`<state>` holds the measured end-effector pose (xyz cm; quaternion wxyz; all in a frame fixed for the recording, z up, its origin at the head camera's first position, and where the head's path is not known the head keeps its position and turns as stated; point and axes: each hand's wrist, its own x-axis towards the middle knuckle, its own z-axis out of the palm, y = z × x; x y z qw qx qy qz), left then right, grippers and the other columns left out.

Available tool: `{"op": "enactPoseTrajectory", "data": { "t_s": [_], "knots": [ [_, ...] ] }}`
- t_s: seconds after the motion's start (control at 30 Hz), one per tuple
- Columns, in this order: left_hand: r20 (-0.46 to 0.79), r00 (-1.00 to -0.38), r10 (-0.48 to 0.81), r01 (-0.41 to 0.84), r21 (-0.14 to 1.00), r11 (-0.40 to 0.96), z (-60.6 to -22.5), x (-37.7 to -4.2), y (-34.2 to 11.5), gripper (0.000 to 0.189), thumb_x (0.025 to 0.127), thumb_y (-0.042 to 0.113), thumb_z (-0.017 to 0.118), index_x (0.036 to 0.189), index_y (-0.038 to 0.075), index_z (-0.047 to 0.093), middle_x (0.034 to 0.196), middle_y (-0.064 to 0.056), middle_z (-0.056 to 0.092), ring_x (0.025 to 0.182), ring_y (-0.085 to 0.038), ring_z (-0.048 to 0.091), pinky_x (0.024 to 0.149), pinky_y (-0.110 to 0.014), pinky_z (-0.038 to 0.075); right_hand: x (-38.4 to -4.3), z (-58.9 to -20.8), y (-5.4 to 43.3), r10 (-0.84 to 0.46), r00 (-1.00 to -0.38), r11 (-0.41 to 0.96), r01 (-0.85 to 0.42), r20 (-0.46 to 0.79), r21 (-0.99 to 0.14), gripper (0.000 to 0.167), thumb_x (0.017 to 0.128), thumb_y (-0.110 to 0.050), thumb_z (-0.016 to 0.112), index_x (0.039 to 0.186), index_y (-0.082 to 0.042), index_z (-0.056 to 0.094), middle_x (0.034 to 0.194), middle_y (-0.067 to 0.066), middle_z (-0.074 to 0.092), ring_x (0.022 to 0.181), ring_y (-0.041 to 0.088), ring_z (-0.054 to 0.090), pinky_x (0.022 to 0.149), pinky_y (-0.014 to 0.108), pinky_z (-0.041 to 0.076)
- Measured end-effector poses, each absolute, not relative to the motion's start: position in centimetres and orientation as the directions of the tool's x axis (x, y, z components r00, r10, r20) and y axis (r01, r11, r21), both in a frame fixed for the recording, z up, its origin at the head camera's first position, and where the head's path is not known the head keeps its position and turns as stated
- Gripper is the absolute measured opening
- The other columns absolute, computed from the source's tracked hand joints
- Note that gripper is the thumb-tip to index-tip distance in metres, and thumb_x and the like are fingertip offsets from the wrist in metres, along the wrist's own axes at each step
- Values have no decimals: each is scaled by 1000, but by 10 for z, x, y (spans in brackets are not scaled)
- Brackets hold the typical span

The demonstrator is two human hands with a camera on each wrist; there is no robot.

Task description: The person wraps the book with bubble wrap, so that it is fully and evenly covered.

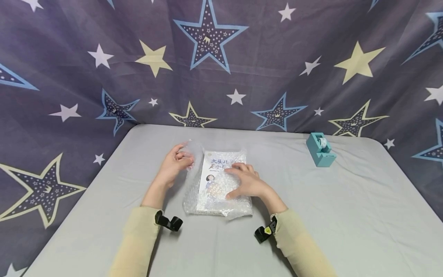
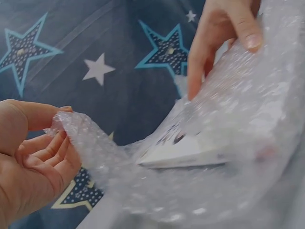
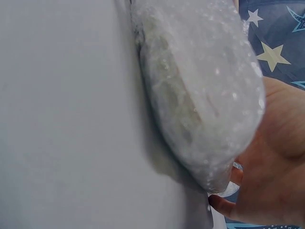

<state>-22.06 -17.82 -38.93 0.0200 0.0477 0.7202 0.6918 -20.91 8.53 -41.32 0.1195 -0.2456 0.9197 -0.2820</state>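
A white book (image 1: 205, 200) with a cartoon figure and blue lettering on its cover lies near the middle of the table. Clear bubble wrap (image 1: 238, 207) goes over its right part and spreads out past its left edge. My left hand (image 1: 172, 165) pinches the raised left flap of the wrap between thumb and fingers, as the left wrist view also shows. Spread over the right part of the cover, my right hand (image 1: 247, 182) rests on the wrap with its fingers apart. In the right wrist view the wrap's rounded fold (image 3: 214, 95) hides most of the book.
A teal tape dispenser (image 1: 320, 152) with a roll of tape stands at the back right of the table. The table has a grey cloth (image 1: 311, 215). Behind it hangs a dark curtain (image 1: 256, 50) printed with stars.
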Motion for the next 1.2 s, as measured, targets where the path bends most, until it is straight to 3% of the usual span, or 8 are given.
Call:
{"op": "enactPoseTrajectory", "data": {
  "t_s": [0.37, 0.63, 0.93, 1.2],
  "knots": [
    [76, -987, 139, 70, 997, -44, -395, -219, -154, 60, 83, -6, 55, 138, 3, 33, 86, 8, 63, 77, -5, 62, 69, -20, 50, -209, -413, 86, -519, -851, 717, -385, -76, -581, 85, 61, -42, 79, 135, -24, 43, 146, 7, 25, 130, 33, 18, 103, 57, 17],
    [76, -991, 112, 68, 995, -73, -399, -216, -132, 61, 78, -14, 55, 134, -3, 34, 85, 4, 59, 71, -4, 60, 70, -20, 51, -209, -413, 86, -514, -854, 720, -380, -80, -580, 84, 61, -42, 79, 135, -25, 43, 146, 7, 25, 131, 32, 18, 103, 57, 18],
    [54, -992, 110, 56, 998, 17, -410, -217, -115, 57, 77, -11, 60, 130, 0, 41, 86, -2, 56, 70, -5, 58, 68, -20, 51, -209, -413, 85, -518, -851, 721, -378, -90, -581, 84, 62, -41, 79, 136, -25, 42, 146, 7, 25, 130, 32, 18, 103, 56, 17],
    [80, -988, 129, 104, 976, 193, -414, -215, -104, 53, 77, -9, 61, 126, 2, 47, 91, -13, 59, 71, -7, 55, 67, -17, 48, -210, -413, 86, -522, -849, 720, -389, -79, -575, 83, 62, -41, 79, 135, -24, 43, 145, 7, 27, 129, 32, 20, 102, 55, 20]
  ]
}}
